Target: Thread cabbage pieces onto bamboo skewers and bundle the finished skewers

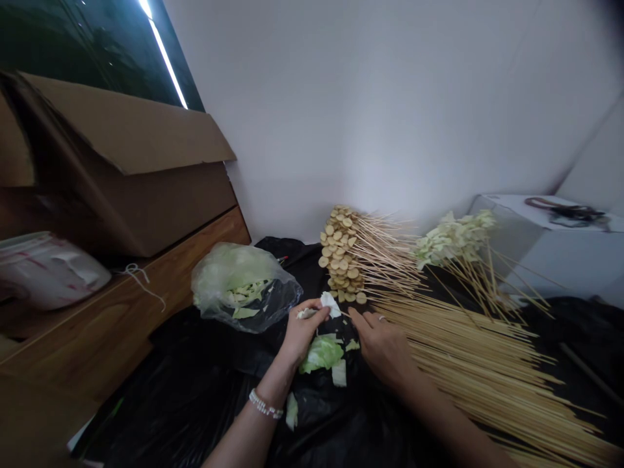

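Observation:
My left hand [308,320] is closed around pale cabbage pieces [331,303], pinching one at the fingertips. Opposite it, my right hand [375,335] grips a thin bamboo skewer [346,314] whose tip points at the cabbage; whether it has pierced the leaf I cannot tell. Loose green and white cabbage leaves [322,353] lie on the black plastic sheet [234,364] beneath my hands. To the right, many bare bamboo skewers [468,344] are spread side by side.
Skewers tipped with round yellowish slices [340,253] are stacked against the wall. Skewered cabbage [455,239] lies farther right, near a white box [526,227]. A clear plastic bag [244,286] holds cut cabbage. At left, a cardboard box [170,201] stands on a wooden surface [195,260].

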The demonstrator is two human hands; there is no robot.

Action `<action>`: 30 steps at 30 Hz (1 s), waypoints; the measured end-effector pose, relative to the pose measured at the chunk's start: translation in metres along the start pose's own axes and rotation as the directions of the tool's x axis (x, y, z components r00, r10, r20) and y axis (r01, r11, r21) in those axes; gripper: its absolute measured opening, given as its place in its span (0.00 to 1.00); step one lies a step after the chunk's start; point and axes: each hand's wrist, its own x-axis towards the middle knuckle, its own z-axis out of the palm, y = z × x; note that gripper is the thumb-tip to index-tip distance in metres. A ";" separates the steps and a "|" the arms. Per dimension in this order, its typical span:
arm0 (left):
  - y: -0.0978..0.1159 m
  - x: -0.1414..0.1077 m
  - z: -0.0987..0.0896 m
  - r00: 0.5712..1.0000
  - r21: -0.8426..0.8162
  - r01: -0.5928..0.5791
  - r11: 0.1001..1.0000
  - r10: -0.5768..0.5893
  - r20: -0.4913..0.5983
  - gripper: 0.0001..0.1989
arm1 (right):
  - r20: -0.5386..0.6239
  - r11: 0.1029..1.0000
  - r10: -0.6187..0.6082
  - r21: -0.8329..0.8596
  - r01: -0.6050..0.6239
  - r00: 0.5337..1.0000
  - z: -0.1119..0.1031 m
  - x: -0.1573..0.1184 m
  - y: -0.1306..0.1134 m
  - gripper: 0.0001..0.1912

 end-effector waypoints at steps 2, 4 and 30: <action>0.001 0.000 0.000 1.000 -0.002 -0.010 1.000 0.010 -0.009 0.11 | 0.009 1.000 -0.006 -0.005 0.006 1.000 0.002 -0.001 -0.001 0.21; 0.001 -0.001 0.001 1.000 0.000 -0.015 1.000 0.015 -0.004 0.11 | 0.016 1.000 -0.002 -0.007 0.003 1.000 0.003 -0.001 -0.002 0.21; 0.000 -0.009 0.005 0.967 0.384 -0.246 0.890 0.252 0.034 0.06 | 0.098 0.990 0.012 -0.140 0.002 0.995 0.002 -0.005 -0.009 0.23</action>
